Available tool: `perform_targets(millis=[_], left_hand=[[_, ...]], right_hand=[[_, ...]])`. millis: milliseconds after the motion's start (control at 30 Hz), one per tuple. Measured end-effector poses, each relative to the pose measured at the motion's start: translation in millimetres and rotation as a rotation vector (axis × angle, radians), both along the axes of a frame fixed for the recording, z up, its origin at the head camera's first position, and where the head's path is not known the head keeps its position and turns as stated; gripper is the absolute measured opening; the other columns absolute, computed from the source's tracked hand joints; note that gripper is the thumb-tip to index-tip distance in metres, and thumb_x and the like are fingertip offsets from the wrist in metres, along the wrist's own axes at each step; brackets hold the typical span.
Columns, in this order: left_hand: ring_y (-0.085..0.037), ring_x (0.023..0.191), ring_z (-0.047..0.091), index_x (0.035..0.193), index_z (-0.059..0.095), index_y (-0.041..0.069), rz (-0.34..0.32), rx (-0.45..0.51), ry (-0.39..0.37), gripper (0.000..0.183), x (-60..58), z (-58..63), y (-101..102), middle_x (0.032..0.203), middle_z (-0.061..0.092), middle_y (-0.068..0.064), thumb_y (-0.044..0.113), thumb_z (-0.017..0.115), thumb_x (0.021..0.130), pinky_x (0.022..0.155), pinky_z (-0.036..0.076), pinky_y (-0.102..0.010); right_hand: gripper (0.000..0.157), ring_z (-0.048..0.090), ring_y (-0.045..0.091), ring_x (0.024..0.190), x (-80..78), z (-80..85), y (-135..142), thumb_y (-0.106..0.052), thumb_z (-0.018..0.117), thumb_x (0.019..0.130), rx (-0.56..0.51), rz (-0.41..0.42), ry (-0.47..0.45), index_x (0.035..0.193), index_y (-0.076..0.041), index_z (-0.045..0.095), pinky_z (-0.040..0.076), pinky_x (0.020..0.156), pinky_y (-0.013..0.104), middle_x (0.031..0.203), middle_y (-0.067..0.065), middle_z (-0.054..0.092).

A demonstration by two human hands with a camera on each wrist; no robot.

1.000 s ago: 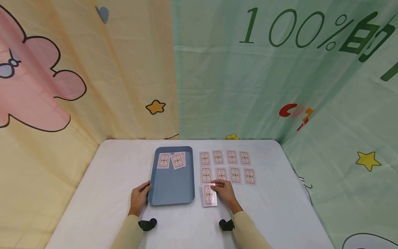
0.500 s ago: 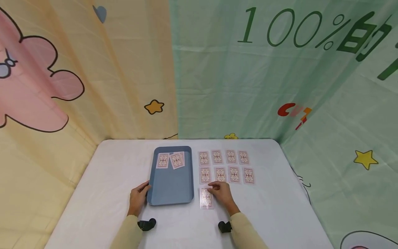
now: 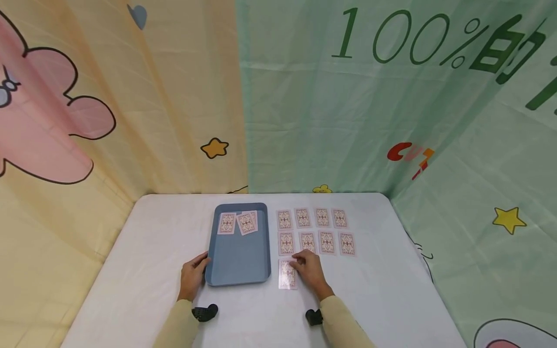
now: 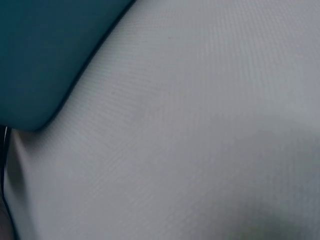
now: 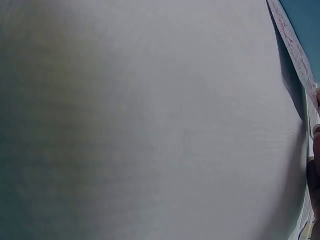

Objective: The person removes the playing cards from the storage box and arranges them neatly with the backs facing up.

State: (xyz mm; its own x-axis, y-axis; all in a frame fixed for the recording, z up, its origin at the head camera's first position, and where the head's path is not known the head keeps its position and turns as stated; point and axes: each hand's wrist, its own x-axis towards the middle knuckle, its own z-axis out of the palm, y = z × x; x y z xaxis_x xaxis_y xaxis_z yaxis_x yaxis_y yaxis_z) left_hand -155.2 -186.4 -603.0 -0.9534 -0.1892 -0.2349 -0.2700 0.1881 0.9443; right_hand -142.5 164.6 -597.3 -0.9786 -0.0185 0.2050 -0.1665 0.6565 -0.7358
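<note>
My right hand (image 3: 310, 271) pinches the upper right corner of a playing card (image 3: 287, 274), back side up, in front of the laid-out cards. In the right wrist view, this card (image 5: 295, 50) shows as a narrow slanting strip with a shadow beside it; the fingertips (image 5: 317, 145) are barely in sight at the edge. My left hand (image 3: 192, 278) grips the left rim of a blue-grey tray (image 3: 239, 263), thumb on the rim. Only a corner of the tray (image 4: 55, 60) appears in the left wrist view. Three cards (image 3: 227, 224) lie at the tray's far end, two overlapping.
Right of the tray, two rows of face-down cards (image 3: 322, 217) lie on the white table (image 3: 383, 290). Patterned curtains (image 3: 304, 121) stand behind the table and at its sides. A black wrist device (image 3: 205, 313) is worn on each wrist.
The right hand and its card have shifted slightly left, toward the tray. The left hand stays at the tray's rim. The head view has drifted a little.
</note>
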Motion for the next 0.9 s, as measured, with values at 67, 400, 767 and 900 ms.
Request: perform_targets(millis=[67,400,767,900], left_hand=[[-0.036,0.131,0.044,0.131,0.056,-0.005,-0.001,0.003,0.007,0.041,0.0,0.4,-0.2,0.135,0.052,-0.024,0.015,0.056,0.095,0.109,0.034,-0.048],[-0.036,0.132,0.043,0.131,0.056,-0.006,-0.005,0.011,0.032,0.041,-1.5,1.6,-1.6,0.135,0.052,-0.025,0.013,0.056,0.094,0.108,0.035,-0.048],[-0.035,0.132,0.043,0.131,0.057,-0.004,-0.001,0.007,0.029,0.041,0.4,-0.9,0.4,0.135,0.053,-0.024,0.015,0.057,0.095,0.109,0.035,-0.047],[-0.036,0.131,0.043,0.131,0.056,-0.005,0.006,0.013,0.028,0.041,1.5,0.3,1.6,0.135,0.053,-0.024,0.014,0.057,0.094,0.109,0.035,-0.047]], right_hand=[[0.018,0.054,0.01,0.069,-0.2,-0.5,0.0,-0.01,0.08,0.076,0.008,-0.01,0.017,0.09,-0.001,0.073,0.048,0.061,0.023,0.077,0.0,0.061],[0.016,0.056,0.012,0.071,-1.7,2.2,-0.5,-0.012,0.081,0.076,-0.004,-0.02,0.087,0.088,-0.005,0.073,0.049,0.064,0.026,0.079,-0.001,0.061],[0.019,0.059,0.016,0.074,-23.1,23.4,-19.6,-0.013,0.081,0.076,-0.063,0.021,0.08,0.091,-0.006,0.072,0.05,0.067,0.029,0.085,0.002,0.066],[0.021,0.059,0.016,0.078,-32.9,31.8,-30.7,-0.014,0.081,0.076,-0.076,0.044,0.049,0.093,-0.006,0.072,0.051,0.069,0.028,0.088,0.003,0.066]])
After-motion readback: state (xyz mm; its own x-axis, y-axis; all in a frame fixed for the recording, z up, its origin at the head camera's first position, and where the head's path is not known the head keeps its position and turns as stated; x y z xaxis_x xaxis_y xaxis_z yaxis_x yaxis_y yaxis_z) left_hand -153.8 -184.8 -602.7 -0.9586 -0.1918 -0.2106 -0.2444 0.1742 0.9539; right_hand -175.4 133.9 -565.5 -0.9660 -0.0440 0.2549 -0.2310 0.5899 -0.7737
